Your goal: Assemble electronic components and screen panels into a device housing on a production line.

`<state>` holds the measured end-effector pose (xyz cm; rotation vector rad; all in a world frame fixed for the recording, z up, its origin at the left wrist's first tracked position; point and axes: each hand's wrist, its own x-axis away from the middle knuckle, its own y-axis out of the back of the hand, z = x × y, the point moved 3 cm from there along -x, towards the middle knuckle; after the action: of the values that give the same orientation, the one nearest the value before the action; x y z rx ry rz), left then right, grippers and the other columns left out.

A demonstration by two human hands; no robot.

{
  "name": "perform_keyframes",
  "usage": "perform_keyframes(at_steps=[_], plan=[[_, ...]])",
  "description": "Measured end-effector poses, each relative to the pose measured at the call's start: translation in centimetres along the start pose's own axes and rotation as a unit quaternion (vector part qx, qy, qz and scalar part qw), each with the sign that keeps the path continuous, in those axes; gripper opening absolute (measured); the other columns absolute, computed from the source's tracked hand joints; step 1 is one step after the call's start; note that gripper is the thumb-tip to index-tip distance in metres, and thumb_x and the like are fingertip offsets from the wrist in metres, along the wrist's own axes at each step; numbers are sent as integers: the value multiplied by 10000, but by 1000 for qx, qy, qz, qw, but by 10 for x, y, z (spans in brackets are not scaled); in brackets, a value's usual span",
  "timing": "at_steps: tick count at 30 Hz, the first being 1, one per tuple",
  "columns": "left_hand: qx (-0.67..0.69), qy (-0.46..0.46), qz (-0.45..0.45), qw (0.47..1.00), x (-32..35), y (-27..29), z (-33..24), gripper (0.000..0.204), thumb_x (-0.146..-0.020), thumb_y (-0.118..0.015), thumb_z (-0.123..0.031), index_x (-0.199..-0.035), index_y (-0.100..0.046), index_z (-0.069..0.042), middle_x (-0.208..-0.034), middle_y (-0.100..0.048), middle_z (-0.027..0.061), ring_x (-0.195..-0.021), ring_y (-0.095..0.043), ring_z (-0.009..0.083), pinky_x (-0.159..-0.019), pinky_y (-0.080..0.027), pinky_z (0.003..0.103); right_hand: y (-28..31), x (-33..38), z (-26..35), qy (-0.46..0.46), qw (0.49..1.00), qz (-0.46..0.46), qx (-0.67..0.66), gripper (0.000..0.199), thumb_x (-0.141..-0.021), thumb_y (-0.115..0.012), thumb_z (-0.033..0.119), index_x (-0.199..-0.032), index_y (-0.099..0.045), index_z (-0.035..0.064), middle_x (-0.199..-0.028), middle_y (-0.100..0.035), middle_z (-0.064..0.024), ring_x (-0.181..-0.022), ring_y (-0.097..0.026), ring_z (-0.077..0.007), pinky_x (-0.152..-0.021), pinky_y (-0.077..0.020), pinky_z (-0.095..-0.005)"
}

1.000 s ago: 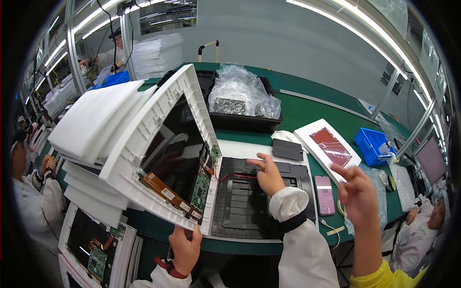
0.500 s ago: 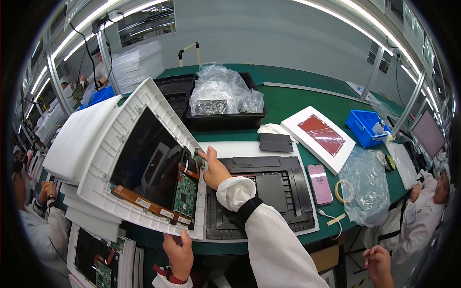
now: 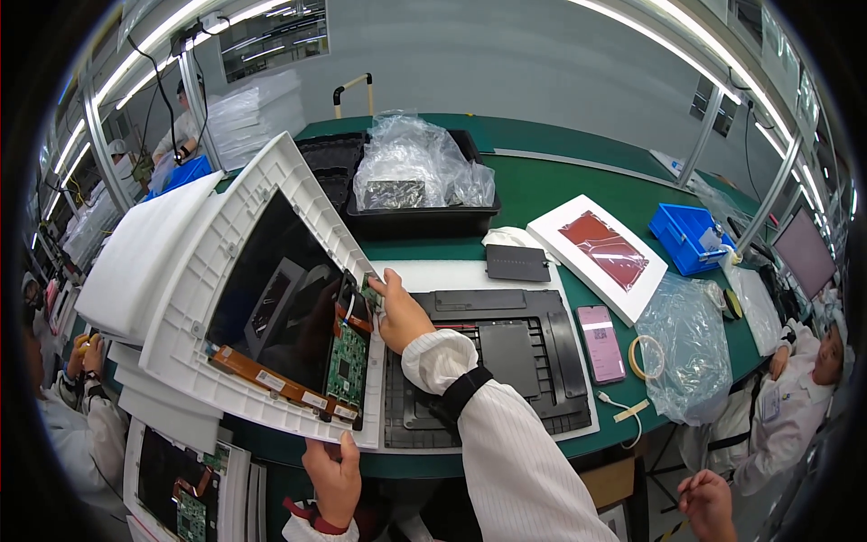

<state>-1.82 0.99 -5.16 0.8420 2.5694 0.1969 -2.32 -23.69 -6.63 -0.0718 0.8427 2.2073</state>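
Observation:
A white plastic bezel (image 3: 167,336) with a dark display panel (image 3: 257,298) set into it is held tilted up at the left of the bench. Along its inner edges run an orange flex strip (image 3: 244,369) and a green circuit board (image 3: 347,363). My right hand (image 3: 403,312) is closed on the bezel's right edge, beside a small green board. From below, my left hand (image 3: 334,477) pinches its bottom edge, thumb in front. To the right, a black plastic back cover (image 3: 564,361) lies on a white foam sheet (image 3: 433,274).
Foam-wrapped panels (image 3: 135,262) stack at left. Behind are a black case (image 3: 424,221) with bubble wrap, a black flat box (image 3: 517,264) and a white box (image 3: 582,244). A pink phone (image 3: 601,343), tape roll (image 3: 647,358) and blue bin (image 3: 691,242) sit right. Co-workers flank both sides.
The bezel and both my hands have shifted very slightly to the left in view. My grip is the same.

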Motion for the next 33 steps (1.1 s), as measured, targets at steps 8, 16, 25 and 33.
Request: perform_keyframes(at_steps=[8,16,25,33], plan=[[-14,-7,4,1000,0,-1,3,251,-873,-551,-125,-985,-488,90,-761,-616,146,-650,-616,204,-598,-470,304,0,1,1,13,1000,-12,18,620,-702,-391,-139,-1283,-175,-126,-1339,-431,-200,-1194,-425,-386,-1000,-351,-352],[-22,-21,-2,1000,2,-1,3,256,-865,-562,-140,-979,-501,81,-760,-619,155,-632,-618,235,-588,-467,306,5,7,5,-21,999,-27,27,619,-715,-420,-100,-1284,-178,-123,-1295,-470,-211,-1149,-460,-393,-965,-378,-370],[-1,4,-14,1000,2,-1,4,271,-883,-532,-138,-1025,-479,86,-843,-609,164,-730,-618,221,-661,-475,312,40,49,44,-104,992,67,3,631,-708,-414,-85,-1296,-183,-114,-1289,-473,-218,-1163,-457,-388,-981,-364,-371],[26,1,-14,1000,1,-3,12,322,-898,-510,-111,-1130,-423,95,-946,-589,156,-803,-571,166,-716,-464,296,35,111,68,51,992,114,30,639,-716,-445,-84,-1301,-189,-86,-1240,-490,-246,-1171,-436,-409,-1037,-293,-472]])
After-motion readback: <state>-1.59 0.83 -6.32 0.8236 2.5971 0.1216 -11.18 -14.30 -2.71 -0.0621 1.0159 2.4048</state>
